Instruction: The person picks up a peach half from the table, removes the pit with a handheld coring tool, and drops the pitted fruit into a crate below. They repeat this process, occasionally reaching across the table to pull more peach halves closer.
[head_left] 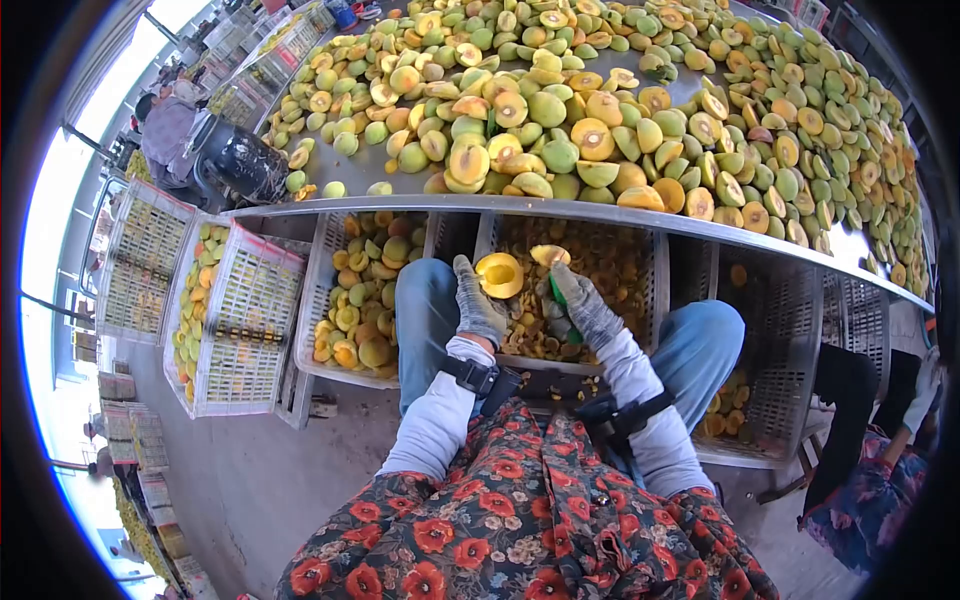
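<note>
My left hand (481, 305), in a grey glove, holds a yellow peach half (500, 275) with its hollowed cut face turned up. Close by on the right, my gloved right hand (588, 308) is closed around a green-handled tool (559, 292); its working end is mostly hidden. A small yellow-brown cut piece (550, 255) sits at the fingertips of that hand, apart from the peach half. Below both hands is a crate (657, 285) of brown and yellow pit scraps (610, 275).
A metal table (380, 203) heaped with halved peaches (600, 140) spans the front. Crates of peaches (370, 290) stand left of my knees, and a deep crate (775, 370) stands right. One person (890, 470) sits at right; another (180, 130) is far left.
</note>
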